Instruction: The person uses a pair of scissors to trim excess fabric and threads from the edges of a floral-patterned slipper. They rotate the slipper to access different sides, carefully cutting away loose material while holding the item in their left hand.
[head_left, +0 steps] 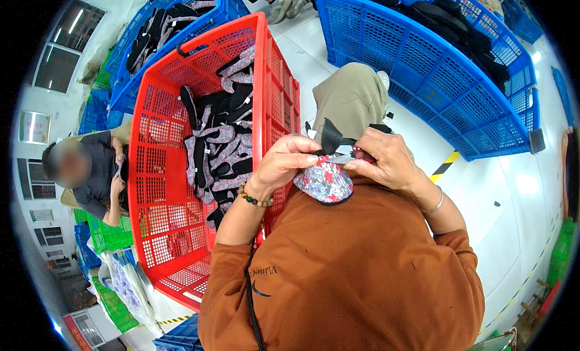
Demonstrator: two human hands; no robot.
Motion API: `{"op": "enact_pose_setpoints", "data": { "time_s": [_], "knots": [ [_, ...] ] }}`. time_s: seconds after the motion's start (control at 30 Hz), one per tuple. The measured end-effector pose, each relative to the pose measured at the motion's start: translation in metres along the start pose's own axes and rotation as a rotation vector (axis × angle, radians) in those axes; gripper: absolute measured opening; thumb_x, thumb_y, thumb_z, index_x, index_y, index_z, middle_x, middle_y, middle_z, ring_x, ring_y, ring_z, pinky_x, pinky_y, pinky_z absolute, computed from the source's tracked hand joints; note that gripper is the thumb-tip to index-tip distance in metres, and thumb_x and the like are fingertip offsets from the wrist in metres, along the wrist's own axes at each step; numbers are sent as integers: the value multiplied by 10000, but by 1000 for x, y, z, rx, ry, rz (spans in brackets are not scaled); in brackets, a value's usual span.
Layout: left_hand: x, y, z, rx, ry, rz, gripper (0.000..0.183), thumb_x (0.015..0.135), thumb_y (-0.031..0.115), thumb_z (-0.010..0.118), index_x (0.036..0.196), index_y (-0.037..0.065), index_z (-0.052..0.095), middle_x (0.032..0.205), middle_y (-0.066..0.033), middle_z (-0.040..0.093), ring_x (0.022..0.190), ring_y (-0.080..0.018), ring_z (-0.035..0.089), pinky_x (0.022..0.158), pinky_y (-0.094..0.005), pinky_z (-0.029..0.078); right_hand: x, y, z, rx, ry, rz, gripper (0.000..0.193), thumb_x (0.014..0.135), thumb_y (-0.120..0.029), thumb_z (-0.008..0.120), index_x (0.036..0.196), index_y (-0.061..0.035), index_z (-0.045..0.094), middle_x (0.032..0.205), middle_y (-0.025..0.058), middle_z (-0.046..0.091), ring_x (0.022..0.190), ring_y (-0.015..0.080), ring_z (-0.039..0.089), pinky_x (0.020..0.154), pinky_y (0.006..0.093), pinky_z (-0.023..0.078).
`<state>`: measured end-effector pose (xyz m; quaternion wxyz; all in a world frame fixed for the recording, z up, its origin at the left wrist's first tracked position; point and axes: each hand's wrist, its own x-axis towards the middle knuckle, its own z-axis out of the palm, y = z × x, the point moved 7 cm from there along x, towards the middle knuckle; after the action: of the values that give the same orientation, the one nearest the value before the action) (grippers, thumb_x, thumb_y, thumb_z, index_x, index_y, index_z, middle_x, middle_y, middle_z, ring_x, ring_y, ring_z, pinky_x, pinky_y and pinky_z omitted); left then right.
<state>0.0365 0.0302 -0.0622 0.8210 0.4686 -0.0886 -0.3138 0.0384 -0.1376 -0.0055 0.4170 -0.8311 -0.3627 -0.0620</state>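
Nearly closed, hands pinch floral fabric and scissors.

the flowery cloth piece is grey-blue with red and white flowers and a dark edge. the scissors have shiny silver blades. the sweatshirt is rusty orange-brown with a small dark print, and its cord is black. the trousers are a pale greeny tan. the beaded bracelet is mostly brown, and the bangle is silver. the big crate is bright red, full of shoe-shaped pieces, some black, some speckled pink and grey. the slatted bin is blue, the floor white, and the tape has yellow and black stripes.
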Motion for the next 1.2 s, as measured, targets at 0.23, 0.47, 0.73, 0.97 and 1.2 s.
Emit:
{"op": "enact_pose_setpoints", "data": {
  "time_s": [0.23, 0.47, 0.73, 0.97, 1.2],
  "knots": [
    [4, -2, 9, 38, -48, -31, 184, 818, 51, 633, 973, -47, 619, 882, -54, 635, 766, -92, 591, 693, -216, 466, -1, -14, -8, -204, 79, -158, 353, 721, -363, 705, 686, -53, 538, 642, 68, 478, 518, 229, 518, 442, 332, 389],
    [6, 4, 19, 39, -109, -63, 188, 835, 71, 621, 974, -55, 617, 879, -58, 643, 754, -88, 593, 682, -215, 471, -4, -13, -8, -242, 131, -223, 363, 719, -377, 697, 671, -63, 523, 622, 55, 450, 480, 211, 491, 410, 320, 366],
    [7, 0, 17, 42, -83, -120, 178, 813, 58, 634, 953, -50, 621, 872, -64, 644, 753, -100, 589, 680, -222, 458, -5, -8, -7, -211, 54, -175, 356, 720, -374, 703, 682, -64, 532, 634, 56, 443, 517, 216, 508, 444, 328, 379],
    [11, 0, 19, 59, -136, -99, 162, 842, 71, 621, 951, -48, 620, 845, -32, 639, 731, -54, 573, 664, -187, 458, -4, -6, -9, -164, 7, -149, 350, 739, -374, 687, 666, -68, 533, 632, 62, 459, 529, 227, 516, 454, 337, 382],
    [14, -3, 20, 106, -112, -122, 148, 842, 79, 625, 928, -41, 621, 829, -14, 626, 730, -45, 558, 654, -187, 445, -5, -11, -17, -288, 20, -161, 360, 741, -381, 684, 649, -68, 532, 639, 66, 473, 507, 239, 514, 437, 339, 381]
  ]
}}
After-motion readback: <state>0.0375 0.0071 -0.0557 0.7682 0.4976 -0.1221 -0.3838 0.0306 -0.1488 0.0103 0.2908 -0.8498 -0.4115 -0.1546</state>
